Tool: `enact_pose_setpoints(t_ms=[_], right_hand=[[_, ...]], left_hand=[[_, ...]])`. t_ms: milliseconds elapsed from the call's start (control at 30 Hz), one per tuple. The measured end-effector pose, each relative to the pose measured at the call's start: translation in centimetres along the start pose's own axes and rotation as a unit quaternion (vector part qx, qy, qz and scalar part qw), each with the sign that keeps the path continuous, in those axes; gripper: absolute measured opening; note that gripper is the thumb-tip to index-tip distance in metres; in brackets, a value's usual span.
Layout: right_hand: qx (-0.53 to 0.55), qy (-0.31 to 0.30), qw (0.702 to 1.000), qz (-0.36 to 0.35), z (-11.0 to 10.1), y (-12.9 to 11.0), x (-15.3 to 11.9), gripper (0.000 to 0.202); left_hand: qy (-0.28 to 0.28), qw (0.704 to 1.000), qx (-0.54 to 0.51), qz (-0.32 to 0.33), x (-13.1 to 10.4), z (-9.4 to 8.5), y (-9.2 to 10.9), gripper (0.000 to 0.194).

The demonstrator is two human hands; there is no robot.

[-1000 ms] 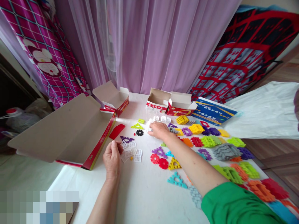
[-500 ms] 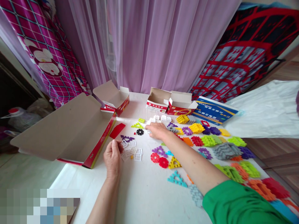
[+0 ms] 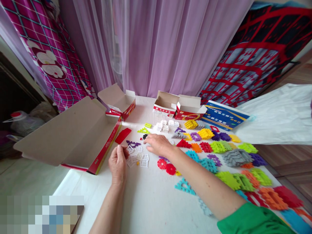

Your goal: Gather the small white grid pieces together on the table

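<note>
My right hand [image 3: 158,145] reaches over the table beside a black notched disc [image 3: 145,136], partly covering it. Its fingers are loosely bent and apart, and I see nothing between them. Just left of the loose white lattice window pieces [image 3: 144,161], my left hand [image 3: 118,163] is closed with the thumb on top. What its curled fingers hold, if anything, is hidden. A white window piece [image 3: 130,149] lies by those fingertips. Farther back stand small stacks of white window pieces [image 3: 165,128]. A purple triangle piece [image 3: 133,144] and a red piece [image 3: 123,136] lie near the left hand.
A large open box [image 3: 104,146] stands at left. Smaller open boxes [image 3: 165,111] and a blue printed box [image 3: 225,115] line the back. Colourful interlocking pieces, such as a grey stack [image 3: 237,157], cover the right side. Red discs [image 3: 170,169] lie nearer me.
My right hand has moved left and nearer to me, away from the white stacks, which are now uncovered; it now partly covers the black disc. The left hand has stayed put.
</note>
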State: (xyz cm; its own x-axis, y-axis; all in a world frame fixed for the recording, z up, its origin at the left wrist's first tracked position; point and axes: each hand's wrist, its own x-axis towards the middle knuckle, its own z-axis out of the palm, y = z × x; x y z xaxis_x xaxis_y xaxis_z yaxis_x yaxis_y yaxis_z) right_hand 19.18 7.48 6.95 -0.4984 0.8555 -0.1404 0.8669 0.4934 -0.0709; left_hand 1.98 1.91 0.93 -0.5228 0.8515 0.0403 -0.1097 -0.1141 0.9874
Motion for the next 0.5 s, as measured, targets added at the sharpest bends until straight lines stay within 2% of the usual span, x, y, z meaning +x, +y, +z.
enact_pose_setpoints(t_ms=[133, 300, 367, 500], right_hand=[[0.001, -0.032, 0.999, -0.003, 0.7, -2.0, 0.6, 0.028], [0.04, -0.03, 0.998, 0.023, 1.1, -2.4, 1.4, 0.031], [0.083, -0.025, 0.996, 0.033, 1.4, -2.3, 1.6, 0.028], [0.206, 0.024, 0.975, 0.081, 1.7, -1.5, 1.6, 0.018]], left_hand=[[0.0, 1.0, -0.004, 0.003, 0.1, 0.0, -0.1, 0.04], [-0.002, 1.0, -0.01, -0.008, 0.1, -0.1, -0.2, 0.04], [-0.002, 1.0, -0.009, -0.008, 0.1, -0.1, -0.2, 0.04], [-0.002, 1.0, -0.005, -0.002, 0.1, 0.0, -0.1, 0.04]])
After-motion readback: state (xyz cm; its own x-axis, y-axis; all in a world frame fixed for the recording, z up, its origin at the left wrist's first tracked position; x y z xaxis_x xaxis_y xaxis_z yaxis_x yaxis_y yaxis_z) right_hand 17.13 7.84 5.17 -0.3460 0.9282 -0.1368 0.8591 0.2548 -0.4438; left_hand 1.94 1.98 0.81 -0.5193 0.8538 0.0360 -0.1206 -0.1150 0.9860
